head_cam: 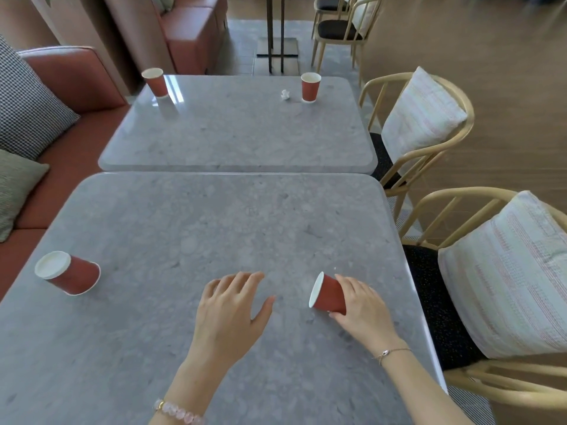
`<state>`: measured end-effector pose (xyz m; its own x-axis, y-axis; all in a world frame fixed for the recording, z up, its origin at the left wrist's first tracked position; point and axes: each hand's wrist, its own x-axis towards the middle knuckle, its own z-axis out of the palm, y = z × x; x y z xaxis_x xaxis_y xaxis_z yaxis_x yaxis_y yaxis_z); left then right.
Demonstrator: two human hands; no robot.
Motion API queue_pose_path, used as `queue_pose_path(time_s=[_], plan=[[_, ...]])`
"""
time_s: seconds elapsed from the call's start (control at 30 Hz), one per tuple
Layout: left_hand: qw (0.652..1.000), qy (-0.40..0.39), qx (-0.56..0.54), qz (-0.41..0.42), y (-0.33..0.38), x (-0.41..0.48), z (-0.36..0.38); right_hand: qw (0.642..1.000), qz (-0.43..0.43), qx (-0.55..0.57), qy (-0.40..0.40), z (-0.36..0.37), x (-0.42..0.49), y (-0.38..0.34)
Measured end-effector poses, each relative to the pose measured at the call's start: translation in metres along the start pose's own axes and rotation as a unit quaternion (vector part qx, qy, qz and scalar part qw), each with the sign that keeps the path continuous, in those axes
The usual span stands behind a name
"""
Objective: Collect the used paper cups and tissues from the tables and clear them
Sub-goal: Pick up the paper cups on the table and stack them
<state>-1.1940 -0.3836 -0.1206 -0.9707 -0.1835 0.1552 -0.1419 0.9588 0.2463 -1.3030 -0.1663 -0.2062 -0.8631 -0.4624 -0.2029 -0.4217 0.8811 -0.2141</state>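
Beaded bracelet (179,410) on the left wrist sits nearest, pale pink and glossy; a thin chain bracelet (391,352) crosses the right wrist. Left hand (231,314) hovers palm-down over the near table (184,216) with its fingers loosely spread and holding nothing. Right hand (363,305) wraps the base end of a tipped red paper cup (328,294), fingers curled over the top and thumb underneath, its white-lined mouth facing left toward the empty hand

Risk, as I judge it: thin paper walls crush easily, so a hard squeeze could buckle the cup, and with the mouth sideways any leftover liquid would run out onto the polished grey stone top. That slick surface also offers little friction, so a nudged cup could slide or roll

Further left, a 2nd red cup (69,273) stands near the table's left edge, by the rust-coloured bench. Reaching across for it with a cup already in hand could knock it off

On the far table (239,142), also smooth speckled stone with rounded corners, 2 more red cups (155,81) (310,86) stand upright at opposite far corners, well apart. A small crumpled white tissue (285,94) lies just beside the right one; it is light enough to be brushed off unnoticed

Wooden armchairs (429,142) with striped cushions line the right side
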Motion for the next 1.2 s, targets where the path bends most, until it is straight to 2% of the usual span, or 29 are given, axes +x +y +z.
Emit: queue_pose_path(time_s=[0.2,0.37,0.57,0.73,0.93,1.2], plan=[[1.0,0.006,-0.002,0.006,-0.004,0.0,0.001,0.999,0.015,0.039,0.019,0.001,-0.002,-0.002],[1.0,0.015,-0.001,0.011,-0.009,0.001,-0.003,0.985,0.038,0.149,0.075,-0.009,-0.008,-0.014],[0.999,0.037,0.008,0.018,-0.015,0.002,-0.013,0.929,0.057,0.341,0.133,-0.033,-0.012,-0.036],[0.998,0.056,0.004,0.015,-0.02,0.002,-0.024,0.87,0.043,0.469,0.143,-0.052,-0.019,-0.057],[0.997,0.08,0.006,0.005,-0.024,-0.002,-0.038,0.835,0.009,0.53,0.149,-0.064,-0.025,-0.078],[0.994,0.099,0.014,-0.033,-0.029,-0.016,-0.057,0.82,-0.026,0.555,0.138,-0.076,-0.032,-0.097]])
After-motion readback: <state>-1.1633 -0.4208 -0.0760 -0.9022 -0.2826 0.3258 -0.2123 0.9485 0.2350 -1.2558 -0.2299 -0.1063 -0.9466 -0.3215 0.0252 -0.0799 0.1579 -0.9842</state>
